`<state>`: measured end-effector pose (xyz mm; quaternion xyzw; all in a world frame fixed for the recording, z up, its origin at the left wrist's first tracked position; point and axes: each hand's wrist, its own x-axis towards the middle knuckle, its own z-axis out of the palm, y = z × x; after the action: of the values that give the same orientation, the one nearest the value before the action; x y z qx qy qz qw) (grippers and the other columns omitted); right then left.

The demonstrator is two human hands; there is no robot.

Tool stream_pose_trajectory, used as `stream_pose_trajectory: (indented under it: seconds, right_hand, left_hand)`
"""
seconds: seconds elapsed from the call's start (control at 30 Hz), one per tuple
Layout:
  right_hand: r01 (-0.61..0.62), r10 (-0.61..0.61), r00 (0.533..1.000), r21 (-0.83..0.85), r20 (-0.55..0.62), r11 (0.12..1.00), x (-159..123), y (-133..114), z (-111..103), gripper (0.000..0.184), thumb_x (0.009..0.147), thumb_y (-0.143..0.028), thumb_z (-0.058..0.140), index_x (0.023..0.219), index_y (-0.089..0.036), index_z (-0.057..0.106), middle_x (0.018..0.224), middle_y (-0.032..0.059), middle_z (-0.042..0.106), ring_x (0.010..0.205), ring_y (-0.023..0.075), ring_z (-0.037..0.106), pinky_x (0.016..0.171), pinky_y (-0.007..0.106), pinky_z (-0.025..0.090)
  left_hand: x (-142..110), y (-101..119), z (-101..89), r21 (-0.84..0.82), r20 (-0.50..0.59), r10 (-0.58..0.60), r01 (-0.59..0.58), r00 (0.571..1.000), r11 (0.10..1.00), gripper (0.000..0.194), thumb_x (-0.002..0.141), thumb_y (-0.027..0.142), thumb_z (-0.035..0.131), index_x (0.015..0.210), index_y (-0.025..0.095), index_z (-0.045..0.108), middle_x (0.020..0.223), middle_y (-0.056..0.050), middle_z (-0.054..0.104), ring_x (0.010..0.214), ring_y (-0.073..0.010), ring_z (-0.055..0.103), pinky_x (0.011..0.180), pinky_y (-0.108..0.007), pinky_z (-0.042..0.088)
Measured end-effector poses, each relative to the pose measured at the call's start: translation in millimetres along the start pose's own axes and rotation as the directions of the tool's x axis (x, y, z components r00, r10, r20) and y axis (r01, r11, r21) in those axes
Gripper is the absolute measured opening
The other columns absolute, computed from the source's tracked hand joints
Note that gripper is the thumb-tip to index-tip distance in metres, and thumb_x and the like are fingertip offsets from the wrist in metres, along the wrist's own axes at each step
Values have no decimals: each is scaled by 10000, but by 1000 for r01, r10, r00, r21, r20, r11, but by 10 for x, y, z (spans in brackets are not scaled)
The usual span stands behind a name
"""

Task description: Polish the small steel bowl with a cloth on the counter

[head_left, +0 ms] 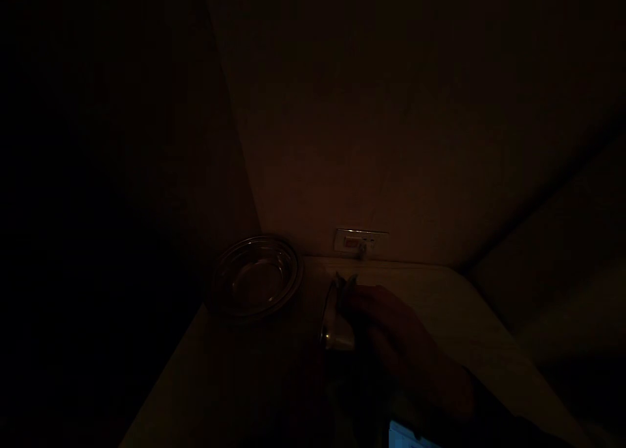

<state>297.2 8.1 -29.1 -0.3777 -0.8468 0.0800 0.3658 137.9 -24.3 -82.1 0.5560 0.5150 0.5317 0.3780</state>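
Note:
The picture is very dark. My right hand (396, 330) reaches in from the lower right over the tabletop, its fingers bent and closed around a crumpled grey cloth-like piece (348, 283) that pokes out past the fingertips. Just left of the fingers is a pale, shiny object (338, 330) with a glint on its lower edge; shadow hides its full shape, and whether the hand touches it I cannot tell. I cannot make out my left hand in the darkness.
Near the wall corner at the left stands a round, shiny bowl (293, 291) on the light tabletop (440, 298). A wall socket plate (381, 240) with a plug sits low on the wall. At the bottom edge a lit blue screen (408, 437) shows partly.

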Motion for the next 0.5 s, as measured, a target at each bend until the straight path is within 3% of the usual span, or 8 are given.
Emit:
stream_pose_trajectory:
  seconds: [0.1,0.3,0.43,0.5]
  right_hand:
    - [-27,27,1000,-1,-5,1000,0,12,-8,389,843,-90,398,1196,-184,535,1162,101,599,1050,206,559,867,376,500]
    - [147,-144,987,-52,67,988,-19,-159,-16,373,836,-118,427,1172,-227,547,1155,68,614,1005,233,560,815,392,509]
    - [14,-14,1000,-69,3,998,8,-113,8,395,860,-90,384,1211,-206,526,1190,89,595,1004,213,563,831,392,502]
    - [2,-1,1000,-77,12,997,2,-120,4,404,865,-96,383,1230,-205,517,1208,89,588,1001,214,560,821,388,504]
  left_hand:
    - [-14,-20,7,-12,1,0,0,1000,1000,261,886,336,497,1101,213,578,1172,-75,576,973,-182,582,822,-369,511]
    - [-31,-71,11,-23,13,5,-5,1000,1000,273,886,339,496,1108,200,574,1168,-76,577,967,-184,584,820,-376,512]
    - [-14,-66,7,-29,20,9,-8,1000,1000,269,885,334,499,1110,205,572,1169,-78,577,972,-182,584,823,-378,510]
    - [-8,-55,6,-32,19,8,-8,1000,999,270,886,333,499,1110,203,573,1175,-76,574,978,-185,582,830,-381,508]
